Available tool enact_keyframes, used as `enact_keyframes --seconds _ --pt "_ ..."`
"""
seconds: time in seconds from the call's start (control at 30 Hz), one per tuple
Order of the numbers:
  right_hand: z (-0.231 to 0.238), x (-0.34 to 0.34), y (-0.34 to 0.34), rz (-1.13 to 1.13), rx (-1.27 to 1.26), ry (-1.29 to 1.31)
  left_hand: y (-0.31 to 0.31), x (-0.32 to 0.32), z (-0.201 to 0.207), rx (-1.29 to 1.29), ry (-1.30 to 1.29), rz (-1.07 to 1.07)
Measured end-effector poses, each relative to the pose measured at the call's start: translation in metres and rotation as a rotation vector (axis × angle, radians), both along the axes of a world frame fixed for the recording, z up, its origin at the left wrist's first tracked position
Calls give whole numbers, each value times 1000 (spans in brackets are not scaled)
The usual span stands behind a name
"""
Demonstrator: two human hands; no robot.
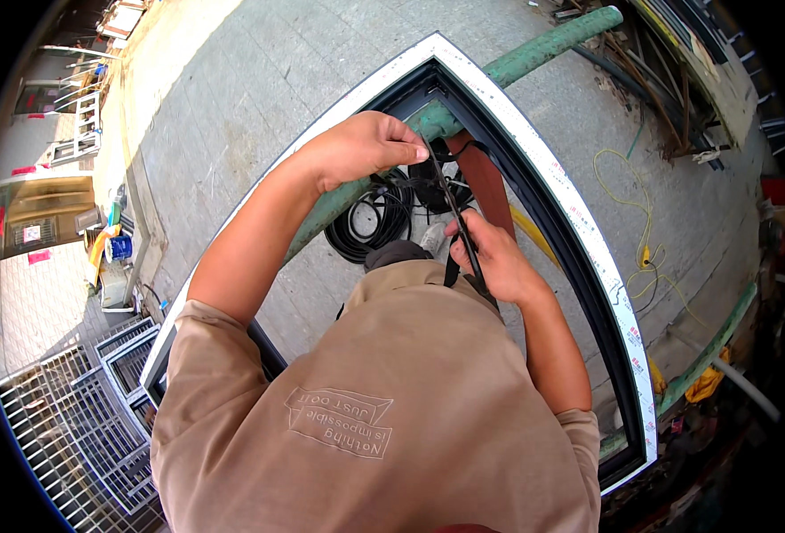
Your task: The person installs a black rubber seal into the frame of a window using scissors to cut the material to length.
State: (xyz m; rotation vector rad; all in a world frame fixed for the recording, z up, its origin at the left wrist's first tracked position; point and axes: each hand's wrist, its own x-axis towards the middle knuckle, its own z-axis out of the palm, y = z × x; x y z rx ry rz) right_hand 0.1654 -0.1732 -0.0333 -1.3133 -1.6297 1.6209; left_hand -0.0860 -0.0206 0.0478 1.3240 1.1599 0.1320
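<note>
My left hand [383, 145] is closed in a pinch at the upper end of a long, thin black strip [451, 197], over the frame's opening. Lower down and to the right, my right hand [496, 258] is wrapped around the strip's other part. Dark pieces hang below its fingers; I cannot tell whether they are more strip or a tool. Around both hands lies a large window frame [559, 184], with white film on its face and a black inner edge. Through its opening, a coil of black strip [357, 233] shows on the ground, partly hidden by my body.
A green pipe [552, 46] runs beneath the frame, with a reddish-brown bar [484, 178] close by. Yellow cord [645, 222] trails over the paving at right. Metal grilles [55, 417] stand at lower left. Scrap wood and bars [668, 80] are heaped at upper right.
</note>
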Motion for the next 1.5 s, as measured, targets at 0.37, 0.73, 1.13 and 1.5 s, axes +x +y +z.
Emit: enact_keyframes --seconds 0.37,0.73,1.13,1.5 --pt "4 6 3 7 -12 -11 4 -2 -7 60 8 -34" --pt "-1 7 3 12 -21 21 6 2 4 126 93 -104" --pt "-1 6 4 34 43 -42 4 1 2 135 86 -111" --pt "-12 7 4 29 63 -26 4 1 -2 129 75 -88"
